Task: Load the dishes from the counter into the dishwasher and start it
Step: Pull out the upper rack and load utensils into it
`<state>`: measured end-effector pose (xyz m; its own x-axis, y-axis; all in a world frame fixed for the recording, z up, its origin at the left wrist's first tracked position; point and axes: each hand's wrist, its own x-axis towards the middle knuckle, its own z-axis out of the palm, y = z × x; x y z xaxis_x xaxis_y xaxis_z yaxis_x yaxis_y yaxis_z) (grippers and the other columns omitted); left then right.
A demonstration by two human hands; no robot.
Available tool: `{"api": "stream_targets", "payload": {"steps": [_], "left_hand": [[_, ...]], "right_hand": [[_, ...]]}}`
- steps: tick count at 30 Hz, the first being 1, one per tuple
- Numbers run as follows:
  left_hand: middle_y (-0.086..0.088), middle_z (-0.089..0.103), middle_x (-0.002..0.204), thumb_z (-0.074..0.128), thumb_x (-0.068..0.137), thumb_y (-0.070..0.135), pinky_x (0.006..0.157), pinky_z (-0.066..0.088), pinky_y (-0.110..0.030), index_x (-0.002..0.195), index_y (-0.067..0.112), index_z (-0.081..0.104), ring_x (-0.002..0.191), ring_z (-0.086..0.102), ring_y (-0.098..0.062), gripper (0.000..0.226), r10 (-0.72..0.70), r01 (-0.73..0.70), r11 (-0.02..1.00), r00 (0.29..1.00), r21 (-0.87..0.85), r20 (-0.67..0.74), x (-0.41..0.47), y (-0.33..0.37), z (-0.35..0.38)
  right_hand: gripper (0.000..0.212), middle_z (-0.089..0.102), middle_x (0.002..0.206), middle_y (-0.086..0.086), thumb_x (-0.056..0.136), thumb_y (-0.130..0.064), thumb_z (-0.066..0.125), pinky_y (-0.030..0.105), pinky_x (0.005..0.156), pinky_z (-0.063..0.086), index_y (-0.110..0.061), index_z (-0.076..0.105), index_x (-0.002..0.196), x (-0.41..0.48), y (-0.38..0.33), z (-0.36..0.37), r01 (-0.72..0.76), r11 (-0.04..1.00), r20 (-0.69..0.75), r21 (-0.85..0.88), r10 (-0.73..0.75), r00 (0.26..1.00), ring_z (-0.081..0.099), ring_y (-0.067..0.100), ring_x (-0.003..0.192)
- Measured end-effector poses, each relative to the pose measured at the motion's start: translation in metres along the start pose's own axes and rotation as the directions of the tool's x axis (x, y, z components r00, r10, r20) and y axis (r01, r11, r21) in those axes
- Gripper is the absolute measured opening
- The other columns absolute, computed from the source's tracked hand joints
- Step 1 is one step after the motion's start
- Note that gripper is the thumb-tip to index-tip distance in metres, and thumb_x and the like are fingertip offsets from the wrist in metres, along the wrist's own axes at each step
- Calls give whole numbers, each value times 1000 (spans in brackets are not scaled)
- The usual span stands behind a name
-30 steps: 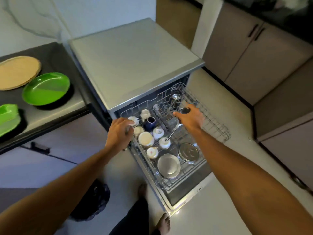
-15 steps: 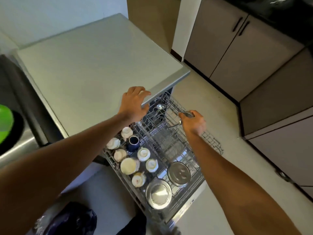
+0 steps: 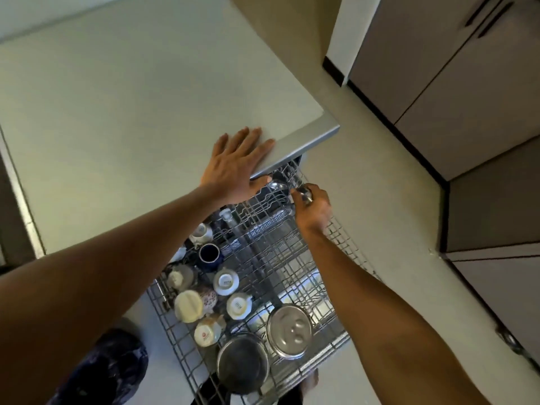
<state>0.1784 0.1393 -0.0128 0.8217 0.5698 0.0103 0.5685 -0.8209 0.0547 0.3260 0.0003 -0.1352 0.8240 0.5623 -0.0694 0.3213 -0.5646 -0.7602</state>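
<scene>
The dishwasher (image 3: 304,141) stands open with its wire upper rack (image 3: 344,252) pulled out. The rack's left side holds several upturned cups, among them a dark blue cup (image 3: 209,255) and white cups (image 3: 226,282). Two steel bowls (image 3: 287,331) sit at its near end. My left hand (image 3: 236,168) lies flat on the dishwasher's grey top near the front edge, fingers straight. My right hand (image 3: 314,206) grips a steel utensil (image 3: 305,192) at the rack's far end, beside another steel ladle (image 3: 276,186) lying there.
Brown cabinet doors (image 3: 455,83) line the right side across a strip of pale floor (image 3: 388,200). A dark patterned bag (image 3: 111,366) lies on the floor at lower left. My bare foot shows below the rack.
My left hand has slid further onto the dishwasher top and flattened. My right hand has carried the steel utensil deeper toward the rack's far end. The view has leaned in closer.
</scene>
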Motion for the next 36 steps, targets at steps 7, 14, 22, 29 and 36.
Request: {"api": "stream_targets", "payload": {"steps": [7, 14, 22, 29, 36], "left_hand": [[-3, 8, 165, 48, 86, 70, 120, 13, -54, 156, 37, 9, 151, 11, -27, 87, -23, 23, 999, 1000, 33, 5, 0, -3, 2], [-3, 9, 165, 46, 86, 70, 120, 13, -53, 156, 37, 10, 151, 11, -26, 85, -38, 38, 998, 999, 47, 15, 0, -2, 1], [-2, 10, 165, 49, 86, 69, 120, 15, -52, 156, 37, 12, 151, 12, -26, 85, -45, 44, 998, 999, 43, 16, -1, 0, -4], [-1, 13, 165, 51, 86, 67, 120, 16, -51, 156, 38, 15, 150, 15, -26, 83, -47, 47, 998, 999, 52, 4, -1, 0, -4], [-1, 12, 165, 50, 86, 66, 120, 14, -49, 156, 37, 14, 151, 13, -25, 83, -51, 50, 997, 999, 61, 9, 0, -1, -4]], "right_hand": [[30, 60, 122, 12, 92, -37, 70, 43, 83, 55, -16, 69, 113, 8, 27, 54, 110, 994, 97, 5, -110, 989, 59, 30, 108], [33, 60, 115, 4, 92, -46, 66, 45, 77, 59, -20, 67, 112, 14, 31, 46, 130, 970, -86, 204, -115, 990, 63, 22, 99], [32, 58, 115, 9, 92, -34, 69, 34, 83, 56, -11, 68, 114, 7, 42, 19, 192, 965, -115, 179, -174, 978, 59, 21, 102], [30, 51, 128, 6, 101, -36, 53, 43, 96, 51, -19, 62, 124, -6, 51, 37, 260, 962, 160, -83, -244, 956, 46, 25, 119], [33, 60, 125, 10, 96, -1, 56, 55, 104, 45, -14, 63, 126, -5, 73, 57, 348, 930, 139, -118, -331, 933, 51, 31, 121]]}}
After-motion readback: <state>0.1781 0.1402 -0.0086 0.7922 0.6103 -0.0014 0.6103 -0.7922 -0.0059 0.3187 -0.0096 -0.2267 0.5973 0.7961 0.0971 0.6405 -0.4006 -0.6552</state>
